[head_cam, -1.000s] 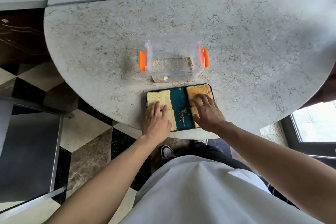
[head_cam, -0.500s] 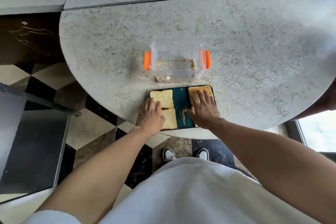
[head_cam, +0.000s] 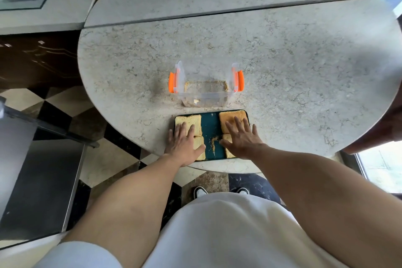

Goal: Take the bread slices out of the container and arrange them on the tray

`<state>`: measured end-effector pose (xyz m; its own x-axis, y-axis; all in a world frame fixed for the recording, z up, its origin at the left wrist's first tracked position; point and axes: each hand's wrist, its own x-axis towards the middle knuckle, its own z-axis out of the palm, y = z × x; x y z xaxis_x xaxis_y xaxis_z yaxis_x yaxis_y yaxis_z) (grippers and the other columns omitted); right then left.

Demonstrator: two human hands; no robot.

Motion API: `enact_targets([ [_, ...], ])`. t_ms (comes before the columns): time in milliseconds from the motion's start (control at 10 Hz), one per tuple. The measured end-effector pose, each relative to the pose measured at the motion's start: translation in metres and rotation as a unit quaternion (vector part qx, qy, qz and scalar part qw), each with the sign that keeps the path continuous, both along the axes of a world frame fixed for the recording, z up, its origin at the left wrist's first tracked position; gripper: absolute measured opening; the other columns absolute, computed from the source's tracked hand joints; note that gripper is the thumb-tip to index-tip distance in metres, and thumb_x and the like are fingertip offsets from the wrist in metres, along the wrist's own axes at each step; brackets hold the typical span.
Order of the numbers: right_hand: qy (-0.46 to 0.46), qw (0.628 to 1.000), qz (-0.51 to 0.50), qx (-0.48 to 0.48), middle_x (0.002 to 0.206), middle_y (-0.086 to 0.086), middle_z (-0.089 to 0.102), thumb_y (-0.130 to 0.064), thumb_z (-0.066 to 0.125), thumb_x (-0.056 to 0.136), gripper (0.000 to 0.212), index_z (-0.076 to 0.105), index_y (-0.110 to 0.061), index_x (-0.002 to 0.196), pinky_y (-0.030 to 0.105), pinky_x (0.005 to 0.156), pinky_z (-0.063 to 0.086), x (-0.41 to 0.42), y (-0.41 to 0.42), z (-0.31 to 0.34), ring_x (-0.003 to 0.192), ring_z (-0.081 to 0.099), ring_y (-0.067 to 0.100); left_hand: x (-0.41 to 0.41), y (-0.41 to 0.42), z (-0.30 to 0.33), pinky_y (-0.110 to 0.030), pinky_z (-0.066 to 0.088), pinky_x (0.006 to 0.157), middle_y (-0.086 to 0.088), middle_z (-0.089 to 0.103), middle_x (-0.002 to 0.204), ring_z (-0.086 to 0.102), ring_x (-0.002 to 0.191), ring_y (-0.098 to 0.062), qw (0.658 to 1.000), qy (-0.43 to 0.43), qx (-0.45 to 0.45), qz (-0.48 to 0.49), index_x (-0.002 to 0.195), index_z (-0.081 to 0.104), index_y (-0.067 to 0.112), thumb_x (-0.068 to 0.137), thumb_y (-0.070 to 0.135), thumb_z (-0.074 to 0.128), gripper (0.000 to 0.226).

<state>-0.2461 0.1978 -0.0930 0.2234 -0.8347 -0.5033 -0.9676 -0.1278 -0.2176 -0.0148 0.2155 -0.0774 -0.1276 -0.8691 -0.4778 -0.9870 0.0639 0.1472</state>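
A dark teal tray [head_cam: 210, 125] lies at the near edge of the round marble table. Several bread slices lie on it: a pale slice [head_cam: 188, 121] at the far left, a browner slice [head_cam: 228, 116] at the far right, and two near slices partly hidden under my hands. My left hand [head_cam: 185, 143] rests flat, fingers spread, over the left slices. My right hand [head_cam: 241, 138] lies flat with fingers spread over the right slices. Just beyond the tray stands the clear plastic container [head_cam: 205, 88] with orange clips, holding only crumbs.
Crumbs lie in a streak on the tray's bare middle. The marble table [head_cam: 293, 76] stretches wide beyond the container. A checkered floor and my shoes show below the table edge. A dark rounded object [head_cam: 378, 130] sits at the right rim.
The view has pulled back and up. Both hands stay on the bread, their fingers now spread wider and flatter across the slices.
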Motion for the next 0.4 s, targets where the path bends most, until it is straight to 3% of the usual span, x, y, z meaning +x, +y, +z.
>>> enact_targets([
  [200, -0.012, 0.999, 0.019, 0.034, 0.167, 0.005, -0.009, -0.075, 0.032, 0.087, 0.09, -0.004, -0.033, 0.158, 0.058, 0.119, 0.0, 0.008, -0.017, 0.018, 0.152, -0.009, 0.034, -0.003, -0.014, 0.02, -0.054, 0.006, 0.124, -0.01, 0.015, 0.17, 0.01, 0.155, -0.029, 0.998, 0.025, -0.047, -0.028, 0.16, 0.017, 0.022, 0.094, 0.063, 0.041, 0.081],
  [300, -0.018, 0.997, 0.025, 0.069, 0.166, 0.004, 0.013, -0.073, 0.041, 0.084, 0.09, 0.01, -0.031, 0.158, 0.058, 0.118, 0.016, 0.023, -0.047, 0.052, 0.152, 0.012, 0.031, -0.002, -0.039, 0.046, -0.049, 0.032, 0.117, -0.007, 0.043, 0.159, 0.041, 0.143, -0.03, 0.996, 0.066, -0.035, -0.045, 0.153, 0.037, 0.022, 0.093, 0.059, 0.046, 0.071],
  [400, -0.023, 0.991, 0.049, 0.126, 0.159, 0.006, 0.034, -0.072, 0.046, 0.081, 0.087, 0.03, -0.027, 0.154, 0.05, 0.112, 0.03, 0.028, -0.07, 0.072, 0.144, 0.032, 0.03, 0.003, -0.058, 0.064, -0.043, 0.046, 0.103, -0.005, 0.056, 0.148, 0.054, 0.128, -0.027, 0.996, 0.087, 0.011, -0.026, 0.141, 0.052, 0.024, 0.09, 0.058, 0.051, 0.062],
])
